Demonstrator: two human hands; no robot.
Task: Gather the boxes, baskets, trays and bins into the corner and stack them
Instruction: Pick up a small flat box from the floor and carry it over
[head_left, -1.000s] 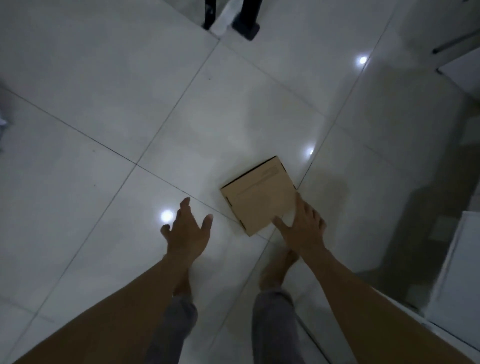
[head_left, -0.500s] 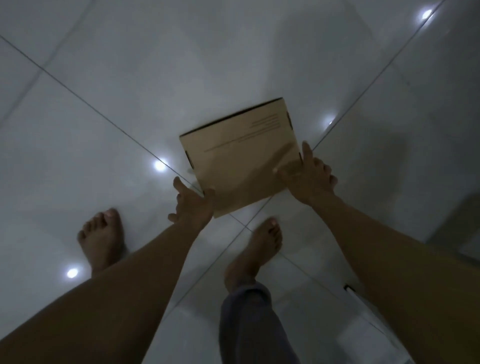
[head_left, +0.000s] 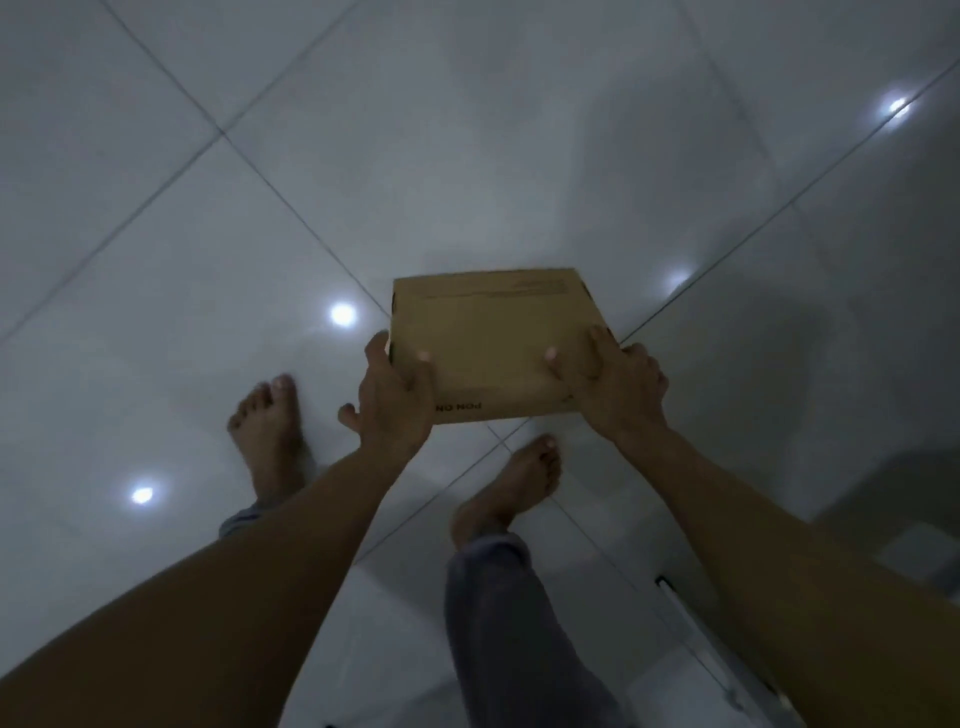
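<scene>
Cardboard box (head_left: 493, 338) at frame centre, closed, contents hidden. Flat, tan, dim print on top and near edge. Left hand (head_left: 392, 397) grips its left near corner, thumb on top. Right hand (head_left: 615, 387) grips right near corner, thumb on top. Bare feet (head_left: 267, 431) on glossy tile floor (head_left: 208, 260) below.

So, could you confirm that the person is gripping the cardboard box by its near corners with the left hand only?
Not quite: it is both hands, not the left alone. The head view shows the left hand and the right hand each gripping a near corner of the cardboard box.
</scene>
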